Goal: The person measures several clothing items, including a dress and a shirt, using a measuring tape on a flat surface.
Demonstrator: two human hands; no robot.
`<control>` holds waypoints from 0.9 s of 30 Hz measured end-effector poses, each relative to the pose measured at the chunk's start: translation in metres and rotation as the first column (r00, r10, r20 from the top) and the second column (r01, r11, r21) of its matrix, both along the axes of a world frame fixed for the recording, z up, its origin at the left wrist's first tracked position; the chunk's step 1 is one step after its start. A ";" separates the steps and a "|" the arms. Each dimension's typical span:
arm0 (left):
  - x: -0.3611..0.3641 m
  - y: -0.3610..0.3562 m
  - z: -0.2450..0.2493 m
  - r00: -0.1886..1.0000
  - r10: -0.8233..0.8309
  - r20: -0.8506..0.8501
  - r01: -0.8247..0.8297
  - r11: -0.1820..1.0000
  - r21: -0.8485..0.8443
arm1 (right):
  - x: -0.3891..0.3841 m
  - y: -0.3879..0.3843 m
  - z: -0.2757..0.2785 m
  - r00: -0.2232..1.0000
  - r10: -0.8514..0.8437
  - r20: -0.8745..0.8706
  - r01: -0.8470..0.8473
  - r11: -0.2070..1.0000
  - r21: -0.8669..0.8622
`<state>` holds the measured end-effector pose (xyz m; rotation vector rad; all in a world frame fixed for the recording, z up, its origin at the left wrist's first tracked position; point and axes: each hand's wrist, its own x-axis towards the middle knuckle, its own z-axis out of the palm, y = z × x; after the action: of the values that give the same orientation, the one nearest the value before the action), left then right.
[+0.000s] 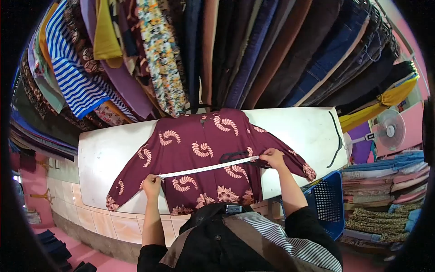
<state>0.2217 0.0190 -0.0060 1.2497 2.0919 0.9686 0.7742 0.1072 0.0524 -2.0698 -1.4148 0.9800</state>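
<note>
A maroon long-sleeved garment (186, 156) with pale leaf and flower prints lies spread out on a white table (108, 149). A white measuring tape (204, 168) is stretched straight across its body, slanting up to the right. My left hand (152, 182) pinches the tape's left end at the garment's left edge. On the right side, my right hand (273, 157) grips the other end near the base of the sleeve. Something dark and strap-like (233, 157) lies on the garment beside the tape, partly under it.
Hanging clothes (217, 54) line the far side of the table. A black cord (336, 138) lies on the table's right part. Close by at the right are a blue basket (328, 204), folded clothes (380, 186) in stacks and a fan (390, 129).
</note>
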 end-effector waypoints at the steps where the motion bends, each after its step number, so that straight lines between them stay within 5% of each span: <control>1: 0.002 0.000 0.012 0.999 -0.012 -0.031 0.011 0.999 -0.031 | 0.002 -0.001 -0.003 1.000 0.014 0.016 -0.014 1.000 0.004; 6: 0.014 -0.001 0.026 0.988 0.013 -0.152 -0.017 1.000 -0.026 | 0.005 -0.001 -0.005 0.998 0.058 0.004 -0.058 0.998 -0.011; 9: 0.020 -0.004 0.020 0.986 0.137 -0.096 -0.133 0.990 0.042 | 0.010 -0.002 0.006 0.988 0.070 -0.136 -0.077 0.996 -0.047; 12: 0.040 -0.010 0.020 0.982 0.078 0.172 -0.110 0.977 0.182 | 0.001 -0.007 0.029 0.928 0.158 -0.337 -0.204 0.973 -0.106; 13: 0.055 -0.013 0.030 0.993 -0.006 0.118 -0.020 0.977 0.213 | -0.008 -0.011 0.038 0.907 0.239 -0.346 -0.282 0.956 -0.080; 16: 0.108 -0.019 0.051 0.970 -0.078 0.230 0.076 0.997 0.021 | -0.031 -0.014 0.034 0.789 0.561 -0.250 -0.567 0.822 0.054; 18: 0.130 -0.030 0.055 0.941 -0.165 -0.297 0.112 0.976 -0.187 | -0.048 -0.007 0.025 0.716 0.642 -0.274 -0.655 0.754 0.055; 22: 0.176 -0.050 0.079 0.981 -0.016 -0.191 -0.083 0.862 -0.499 | -0.074 0.020 0.036 0.657 0.753 0.042 -0.749 0.644 0.158; 27: 0.164 -0.082 0.055 0.959 -0.022 -0.281 -0.162 0.775 -0.611 | -0.096 0.050 0.046 0.748 0.655 -0.104 -0.634 0.753 0.179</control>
<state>0.3859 -0.0633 0.0486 0.9781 2.3946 0.0589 0.6783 0.1571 0.0982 -1.3560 -2.1021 1.2299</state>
